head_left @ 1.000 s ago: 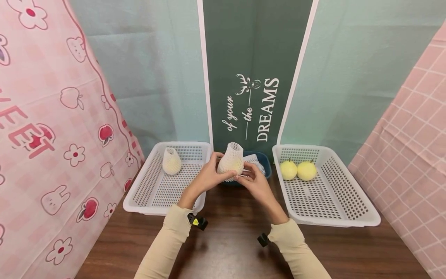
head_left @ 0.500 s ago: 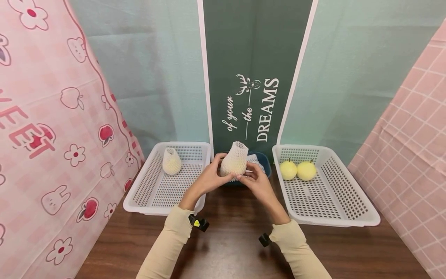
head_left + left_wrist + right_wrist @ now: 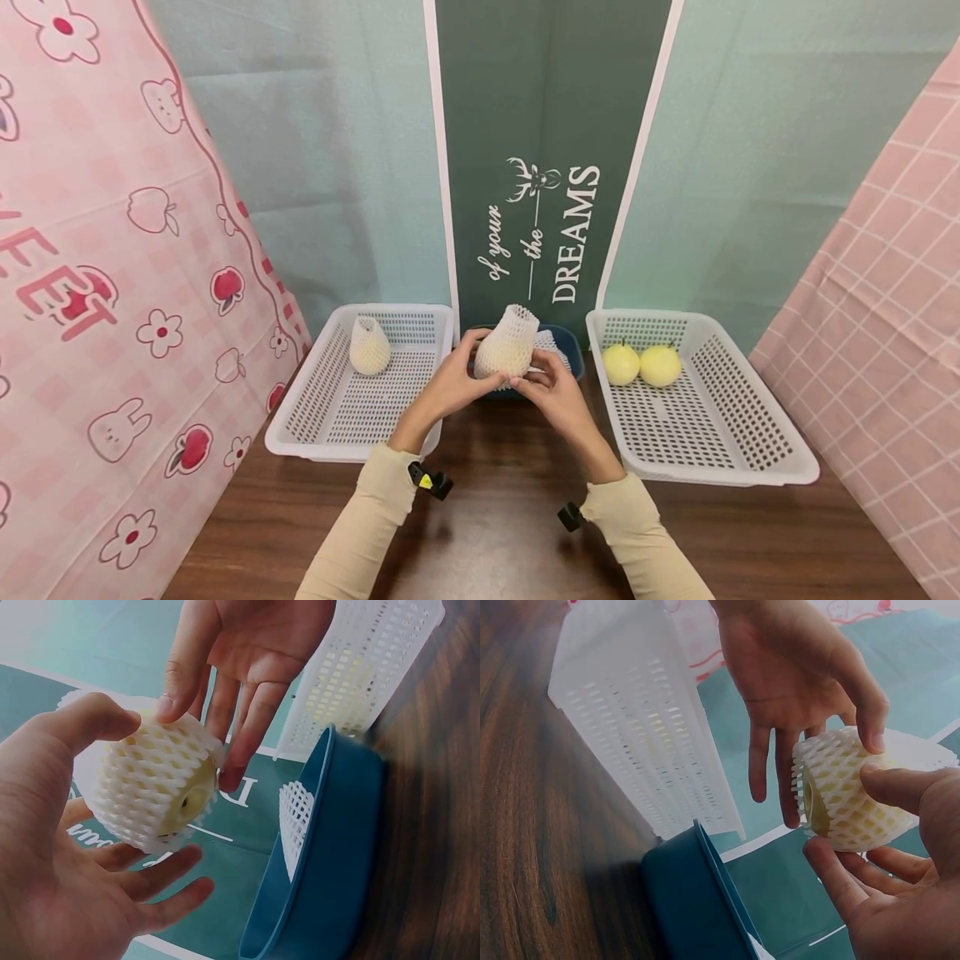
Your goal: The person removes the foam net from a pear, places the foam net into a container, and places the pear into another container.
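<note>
One netted fruit (image 3: 504, 354): held up between your left hand (image 3: 450, 382) and your right hand (image 3: 557, 393). Its thin top points up and leans a bit toward your right.
Left hand: thumb on the near side, fingers bent around the left side of the fruit.
Right hand: thumb and fingertips pinch the fruit from the right side.
Low end of the net: a bit of yellow fruit with a dark spot peeks out there.
Blue tub (image 3: 574, 357): just past your hands, partly hidden by them. A white net (image 3: 553, 348) is in it.
White basket on the left (image 3: 322, 452): beside your left hand. A second fruit in a net (image 3: 370, 348) stands near its far end.
White basket on the right (image 3: 712, 477): to the right of your right hand. Two yellow fruits (image 3: 660, 367) sit side by side at its far end.
Brown table (image 3: 495, 525): below your hands.
</note>
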Demonstrator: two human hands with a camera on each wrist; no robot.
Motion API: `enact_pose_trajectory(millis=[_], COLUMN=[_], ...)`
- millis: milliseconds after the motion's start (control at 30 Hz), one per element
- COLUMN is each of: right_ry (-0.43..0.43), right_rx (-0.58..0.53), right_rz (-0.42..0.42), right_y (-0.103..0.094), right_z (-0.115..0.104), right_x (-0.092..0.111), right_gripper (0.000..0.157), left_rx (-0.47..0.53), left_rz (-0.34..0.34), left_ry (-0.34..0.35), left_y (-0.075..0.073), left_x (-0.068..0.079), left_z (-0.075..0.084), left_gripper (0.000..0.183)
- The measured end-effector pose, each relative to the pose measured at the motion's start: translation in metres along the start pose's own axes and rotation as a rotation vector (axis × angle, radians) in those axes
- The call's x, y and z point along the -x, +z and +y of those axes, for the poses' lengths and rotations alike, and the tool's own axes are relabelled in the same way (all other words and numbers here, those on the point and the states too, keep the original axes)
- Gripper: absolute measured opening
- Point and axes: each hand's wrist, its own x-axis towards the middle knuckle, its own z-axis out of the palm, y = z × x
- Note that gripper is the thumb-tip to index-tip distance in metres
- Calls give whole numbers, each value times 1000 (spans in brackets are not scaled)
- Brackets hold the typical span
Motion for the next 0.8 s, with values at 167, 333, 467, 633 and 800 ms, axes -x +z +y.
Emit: enact_pose_trajectory(millis=[167, 333, 467, 633, 800], right_ry=[-8, -30, -29, -16, -18], right_rx=[-1, -9, 10, 20, 53], right_rz=[0, -13, -18, -19, -15], right_y=[1, 3, 6, 8, 8], right_z=[1, 2, 4, 6, 9], right_x=[0, 0, 0, 1, 2], right_gripper=[62, 55, 55, 54, 51], left_rx=[29, 29, 18, 10, 3], left_rz=[13, 20, 22, 21, 22], left_ry=[16, 40, 43, 37, 31], left_y=[3, 4, 4, 6, 7], left_x=[0, -1, -1, 0, 0], left_z=[0, 0, -1, -3, -4], left_gripper=[75, 76, 75, 75, 77])
